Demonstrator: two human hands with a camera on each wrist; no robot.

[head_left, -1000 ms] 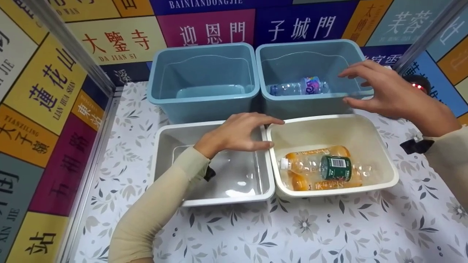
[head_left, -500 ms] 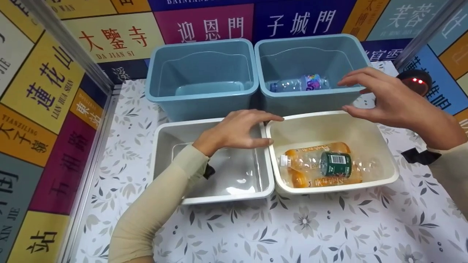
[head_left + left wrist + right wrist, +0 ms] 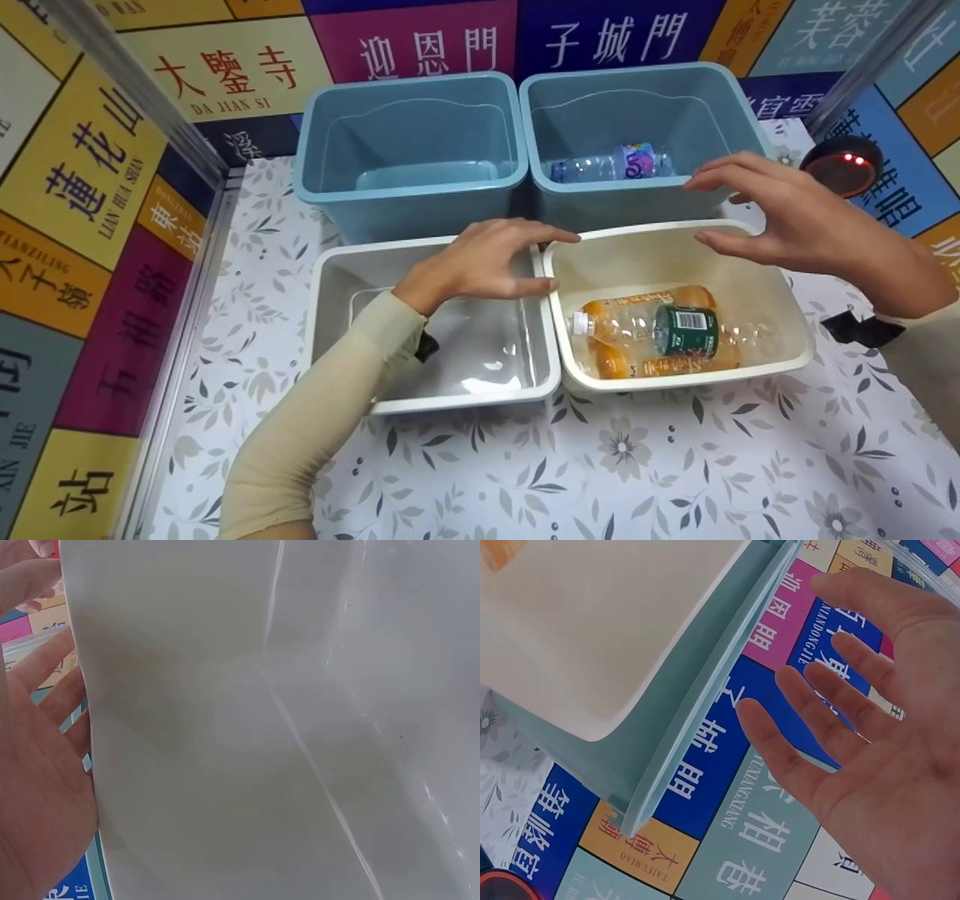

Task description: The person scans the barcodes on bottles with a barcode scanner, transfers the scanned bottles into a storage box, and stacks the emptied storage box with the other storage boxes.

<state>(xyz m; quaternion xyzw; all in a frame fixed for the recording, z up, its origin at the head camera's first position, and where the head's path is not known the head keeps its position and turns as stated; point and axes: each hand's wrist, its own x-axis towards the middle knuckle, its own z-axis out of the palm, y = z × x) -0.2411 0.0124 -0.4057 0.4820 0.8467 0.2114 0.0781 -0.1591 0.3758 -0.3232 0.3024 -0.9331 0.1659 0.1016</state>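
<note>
My left hand (image 3: 487, 259) reaches over the grey-white bin (image 3: 442, 401), its fingertips close to the rim it shares with the cream bin (image 3: 690, 382). In the left wrist view its fingers spread, empty, beside a pale bin wall (image 3: 180, 727). Above the cream bin's back right corner hovers my right hand (image 3: 795, 214), thumb and fingers apart with nothing between them. Inside the cream bin lie a clear bottle with a green label (image 3: 690, 330) and orange-labelled bottles (image 3: 686, 298). A clear bottle with a purple label (image 3: 637, 161) lies in the right blue bin (image 3: 720, 191).
Another blue bin (image 3: 412, 195) stands at the back left, with nothing visible inside. Behind the right blue bin's side sits a round black device (image 3: 844, 165) with red lights. Printed panels (image 3: 240, 67) wall the flower-patterned table (image 3: 622, 480) at the back and sides.
My right hand has come slightly nearer the front relative to the bins. The left hand keeps its place over the bins. The head view has shifted a little; the bottles lie as before.
</note>
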